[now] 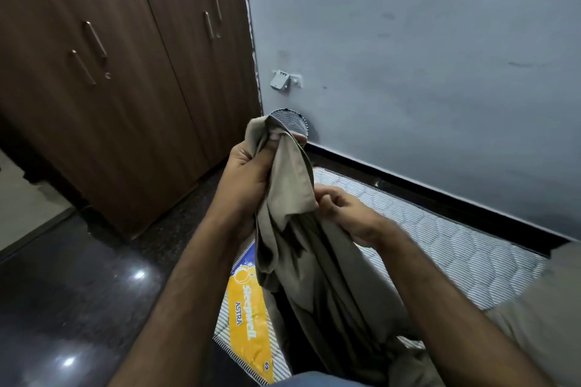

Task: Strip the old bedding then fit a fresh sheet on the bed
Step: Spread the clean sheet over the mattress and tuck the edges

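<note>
A beige-grey sheet (pixel 317 264) hangs bunched in front of me, trailing down onto the mattress. My left hand (pixel 248 173) grips a gathered upper part of the sheet, held high. My right hand (pixel 342 210) pinches an edge of the same sheet just to the right and lower. The bare striped quilted mattress (pixel 440 236) lies on the floor along the wall, with a yellow brand label (pixel 248 308) on its near left end. More of the sheet covers the mattress at the lower right (pixel 540 308).
A dark wooden wardrobe (pixel 125 72) stands to the left. Glossy dark floor (pixel 78 292) fills the lower left. The grey wall (pixel 408 56) carries a socket (pixel 283 80). A patterned round object (pixel 292 121) peeks out behind the sheet near the corner.
</note>
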`<action>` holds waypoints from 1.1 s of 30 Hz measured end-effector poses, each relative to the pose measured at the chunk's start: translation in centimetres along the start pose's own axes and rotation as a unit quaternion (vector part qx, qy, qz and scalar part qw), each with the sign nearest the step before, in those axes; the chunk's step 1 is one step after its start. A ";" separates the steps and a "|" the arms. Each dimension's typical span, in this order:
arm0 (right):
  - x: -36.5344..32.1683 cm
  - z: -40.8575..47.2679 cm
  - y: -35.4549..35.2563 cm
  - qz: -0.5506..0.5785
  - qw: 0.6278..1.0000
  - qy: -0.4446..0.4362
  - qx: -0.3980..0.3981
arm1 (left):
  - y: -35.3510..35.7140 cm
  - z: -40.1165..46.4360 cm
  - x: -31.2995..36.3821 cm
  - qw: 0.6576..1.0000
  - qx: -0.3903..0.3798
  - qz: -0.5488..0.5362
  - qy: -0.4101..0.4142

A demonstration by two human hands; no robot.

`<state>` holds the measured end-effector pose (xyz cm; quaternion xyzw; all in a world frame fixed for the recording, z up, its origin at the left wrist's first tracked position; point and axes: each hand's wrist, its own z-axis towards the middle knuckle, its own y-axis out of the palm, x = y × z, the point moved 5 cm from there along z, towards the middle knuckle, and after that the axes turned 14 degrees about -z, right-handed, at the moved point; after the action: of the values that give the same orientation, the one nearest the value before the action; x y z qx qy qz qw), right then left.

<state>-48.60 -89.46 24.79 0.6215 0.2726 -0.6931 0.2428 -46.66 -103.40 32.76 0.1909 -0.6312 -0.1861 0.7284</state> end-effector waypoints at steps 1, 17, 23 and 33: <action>0.3 -0.1 0.2 0.022 1.000 0.013 -0.018 | 0.2 0.1 0.0 1.000 0.000 0.000 -0.001; 0.6 2.9 0.1 0.094 0.994 -0.005 0.058 | -0.1 -0.3 2.6 0.993 0.028 0.107 0.034; -6.9 3.1 -5.0 -0.181 0.887 -0.164 0.391 | -1.5 -0.8 3.1 0.968 0.008 0.241 0.071; -11.8 2.9 2.1 -0.373 0.874 -0.277 0.144 | -1.2 -2.9 2.6 0.980 -0.123 0.154 -0.037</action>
<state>-47.98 -92.98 36.61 0.2843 0.3026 -0.9078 -0.0600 -43.53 -105.65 33.92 -0.0067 -0.6518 -0.1543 0.7425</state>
